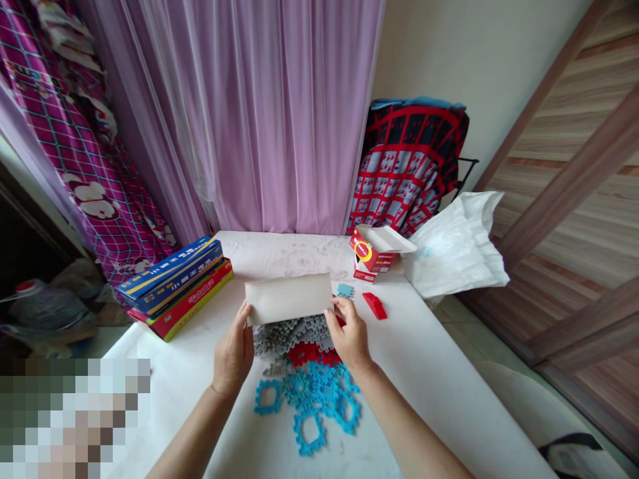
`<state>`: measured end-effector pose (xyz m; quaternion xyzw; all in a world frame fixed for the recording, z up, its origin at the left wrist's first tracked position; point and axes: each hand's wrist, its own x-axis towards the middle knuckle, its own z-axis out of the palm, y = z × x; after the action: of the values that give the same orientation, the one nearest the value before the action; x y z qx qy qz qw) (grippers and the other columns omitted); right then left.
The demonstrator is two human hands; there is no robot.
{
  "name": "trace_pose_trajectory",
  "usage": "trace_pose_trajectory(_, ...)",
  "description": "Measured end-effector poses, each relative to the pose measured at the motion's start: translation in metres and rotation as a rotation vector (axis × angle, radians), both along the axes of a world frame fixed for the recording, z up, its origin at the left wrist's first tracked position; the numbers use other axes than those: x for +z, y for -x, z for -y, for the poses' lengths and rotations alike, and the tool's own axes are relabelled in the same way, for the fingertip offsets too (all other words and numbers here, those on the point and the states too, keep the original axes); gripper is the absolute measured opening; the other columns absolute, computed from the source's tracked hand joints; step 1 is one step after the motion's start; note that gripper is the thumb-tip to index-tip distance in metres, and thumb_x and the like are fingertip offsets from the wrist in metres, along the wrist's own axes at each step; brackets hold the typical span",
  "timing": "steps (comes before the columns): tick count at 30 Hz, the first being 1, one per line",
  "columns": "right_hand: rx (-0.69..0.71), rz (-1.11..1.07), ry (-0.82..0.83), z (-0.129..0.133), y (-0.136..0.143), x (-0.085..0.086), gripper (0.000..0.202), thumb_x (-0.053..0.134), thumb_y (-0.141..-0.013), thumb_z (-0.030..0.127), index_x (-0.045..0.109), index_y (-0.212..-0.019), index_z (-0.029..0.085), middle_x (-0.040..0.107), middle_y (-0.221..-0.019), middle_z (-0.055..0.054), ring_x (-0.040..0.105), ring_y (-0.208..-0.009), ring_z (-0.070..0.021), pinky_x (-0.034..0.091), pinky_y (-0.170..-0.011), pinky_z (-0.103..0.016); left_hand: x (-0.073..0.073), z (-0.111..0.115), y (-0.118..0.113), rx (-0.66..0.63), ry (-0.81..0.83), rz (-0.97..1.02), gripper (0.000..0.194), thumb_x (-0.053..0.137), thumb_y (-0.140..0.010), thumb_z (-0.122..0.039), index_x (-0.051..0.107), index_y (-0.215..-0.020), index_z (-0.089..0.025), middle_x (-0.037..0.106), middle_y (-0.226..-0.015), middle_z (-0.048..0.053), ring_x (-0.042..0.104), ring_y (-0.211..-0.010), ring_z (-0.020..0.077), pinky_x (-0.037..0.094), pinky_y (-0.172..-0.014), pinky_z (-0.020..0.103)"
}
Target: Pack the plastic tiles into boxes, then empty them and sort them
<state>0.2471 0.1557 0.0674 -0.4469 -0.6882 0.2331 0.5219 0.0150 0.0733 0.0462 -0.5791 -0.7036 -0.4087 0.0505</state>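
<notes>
Between my two hands is a blank, off-white rectangular sheet (289, 298), perhaps paper or thin card. My left hand (234, 346) pinches its left edge, and my right hand (349, 332) pinches its right edge. Below and behind the sheet lies a pile of toothed plastic pieces: grey pieces (279, 342) partly hidden by the sheet, red pieces (313, 354), and blue pieces (319, 392) closest to me. Some of the blue ones are open square frames. Beyond my right hand are a flat blue piece (345, 291) and a red plastic piece (374, 305).
Blue boxes (174, 276) are stacked on a red and yellow box (194, 299) at the left of the white table (424, 372). An opened red box (374, 253) stands at the far right, beside a white plastic bag (454, 249) at the edge. A pixelated patch covers the lower left.
</notes>
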Motion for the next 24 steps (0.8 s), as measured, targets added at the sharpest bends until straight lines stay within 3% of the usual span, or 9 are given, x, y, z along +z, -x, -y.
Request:
trace_pose_trajectory(3,-0.019,0.063,-0.086,0.007,0.005,0.002,0.024,0.05,-0.088,0.037,0.06,-0.103,0.022,0.073,-0.099,-0.01,0.07,-0.091,-0.0207,0.055,-0.084,-0.033,-0.002,0.007,0.004,0.074,0.018,0.041,0.047,0.033,-0.093,-0.025,0.037,-0.139,-0.024,0.054,-0.142,0.009,0.056,-0.125,0.0211,0.048,-0.102,0.038)
trace_pose_trajectory(8,-0.05,0.091,-0.101,-0.01,0.015,0.021,0.026,0.049,-0.088,0.036,0.06,-0.106,0.02,0.073,-0.1,-0.01,0.07,-0.092,-0.0209,0.054,-0.084,-0.032,0.018,-0.012,0.011,0.112,0.06,0.05,0.044,0.033,-0.093,-0.03,0.043,-0.135,-0.022,0.061,-0.134,0.01,0.062,-0.116,0.022,0.049,-0.097,0.035)
trace_pose_trajectory(14,0.033,0.255,-0.181,-0.015,0.008,0.023,0.033,0.055,-0.085,0.031,0.06,-0.117,0.022,0.07,-0.109,-0.009,0.066,-0.099,-0.0214,0.051,-0.091,-0.034,0.026,-0.016,0.012,0.161,0.137,0.086,0.043,0.038,-0.091,-0.028,0.048,-0.131,-0.02,0.073,-0.1,0.008,0.069,-0.087,0.0219,0.051,-0.079,0.032)
trace_pose_trajectory(16,0.001,0.324,-0.194,-0.023,0.006,0.024,0.034,0.052,-0.085,0.025,0.061,-0.117,0.022,0.07,-0.111,-0.009,0.065,-0.1,-0.0216,0.05,-0.093,-0.035,0.029,-0.018,0.011,0.137,0.167,0.103,0.042,0.039,-0.091,-0.028,0.049,-0.13,-0.021,0.074,-0.096,0.007,0.069,-0.084,0.021,0.051,-0.078,0.031)
trace_pose_trajectory(19,-0.105,0.414,-0.112,-0.05,0.006,0.032,0.037,0.043,-0.086,0.018,0.063,-0.117,0.021,0.07,-0.111,-0.008,0.064,-0.101,-0.0206,0.047,-0.093,-0.032,0.03,-0.023,0.009,0.025,0.209,0.136,0.043,0.042,-0.09,-0.033,0.049,-0.132,-0.024,0.073,-0.102,0.005,0.07,-0.087,0.019,0.052,-0.08,0.03)
trace_pose_trajectory(24,-0.258,0.572,0.239,-0.117,0.005,0.049,0.036,0.048,-0.084,0.018,0.066,-0.114,0.024,0.074,-0.095,-0.005,0.067,-0.093,-0.0214,0.047,-0.084,-0.029,0.015,-0.02,0.014,-0.09,0.242,0.194,0.054,0.041,-0.09,-0.045,0.044,-0.137,-0.02,0.067,-0.123,0.011,0.069,-0.099,0.02,0.055,-0.084,0.033)
